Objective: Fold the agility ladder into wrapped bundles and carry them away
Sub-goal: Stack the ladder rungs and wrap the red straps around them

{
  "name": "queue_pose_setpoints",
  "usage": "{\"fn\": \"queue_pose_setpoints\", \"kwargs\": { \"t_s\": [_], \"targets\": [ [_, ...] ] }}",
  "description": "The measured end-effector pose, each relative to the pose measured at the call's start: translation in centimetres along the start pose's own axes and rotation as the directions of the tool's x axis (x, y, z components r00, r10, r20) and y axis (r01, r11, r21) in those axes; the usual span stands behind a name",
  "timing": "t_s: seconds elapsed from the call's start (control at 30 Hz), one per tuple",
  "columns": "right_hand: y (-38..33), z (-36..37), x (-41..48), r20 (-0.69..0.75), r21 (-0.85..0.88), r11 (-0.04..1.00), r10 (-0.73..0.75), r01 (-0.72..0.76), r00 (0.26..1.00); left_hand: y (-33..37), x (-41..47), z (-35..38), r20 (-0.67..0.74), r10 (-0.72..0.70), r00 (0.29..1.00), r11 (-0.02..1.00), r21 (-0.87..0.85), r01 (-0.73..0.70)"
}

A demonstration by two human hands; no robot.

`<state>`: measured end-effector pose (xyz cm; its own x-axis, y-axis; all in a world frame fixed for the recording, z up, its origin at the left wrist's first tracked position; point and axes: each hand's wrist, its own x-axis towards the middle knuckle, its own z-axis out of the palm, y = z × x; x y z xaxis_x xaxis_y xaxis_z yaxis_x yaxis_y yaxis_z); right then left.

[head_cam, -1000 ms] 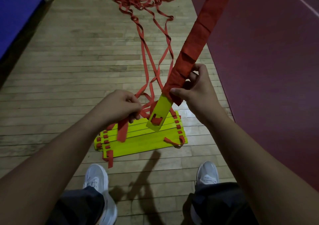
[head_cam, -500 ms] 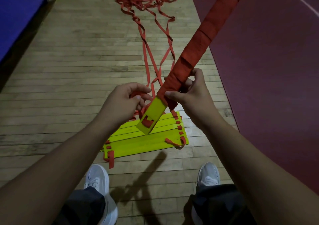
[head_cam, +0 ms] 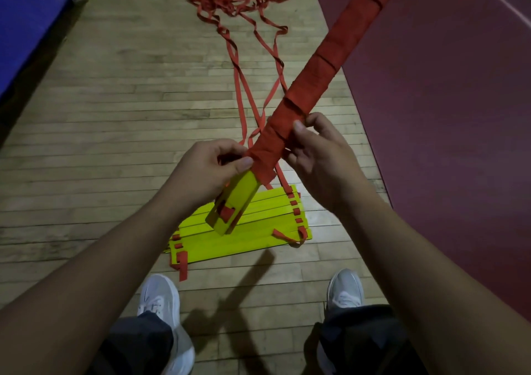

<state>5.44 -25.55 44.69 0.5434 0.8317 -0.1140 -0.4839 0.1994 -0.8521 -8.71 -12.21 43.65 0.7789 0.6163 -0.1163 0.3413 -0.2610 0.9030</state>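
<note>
Wood floor (head_cam: 115, 116) | bundle (head_cam: 316, 81) (red wrap, yellow end bare) tilted above it | left hand (head_cam: 207, 170) pinches wrap edge | right hand (head_cam: 319, 153) grips wrap | rungs (head_cam: 258, 231) stacked on floor, straps (head_cam: 238, 1) trailing

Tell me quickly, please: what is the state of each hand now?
Left hand: closed, gripping the wrapped bundle near its lower end.
Right hand: closed, pinching the same bundle higher up.
</note>
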Motion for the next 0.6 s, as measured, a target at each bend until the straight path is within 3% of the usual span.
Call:
{"fn": "queue_pose_setpoints", "kwargs": {
  "t_s": [0.13,0.23,0.43,0.6],
  "targets": [
    [-0.6,-0.7,-0.1,0.078,0.114,0.993,-0.022,0.013,0.997,0.2,0.1,-1.1,0.158,-0.003,0.987,1.000,-0.029,0.008],
    [-0.6,-0.7,-0.2,0.077,0.009,1.000,-0.005,0.005,0.997,-0.2,0.5,-1.8,0.250,0.030,0.968,0.994,0.096,-0.055],
    [0.2,-0.4,-0.3,-0.010,-0.386,0.922,-0.053,0.045,0.999,-0.1,-0.6,-0.4,0.143,0.123,0.982,0.899,0.404,-0.171],
    [0.7,0.1,-0.2,-0.106,-0.450,0.892,-0.099,0.041,0.989,-0.3,-1.0,0.5,0.119,0.182,0.976,0.842,0.493,-0.218]
  ]
}}
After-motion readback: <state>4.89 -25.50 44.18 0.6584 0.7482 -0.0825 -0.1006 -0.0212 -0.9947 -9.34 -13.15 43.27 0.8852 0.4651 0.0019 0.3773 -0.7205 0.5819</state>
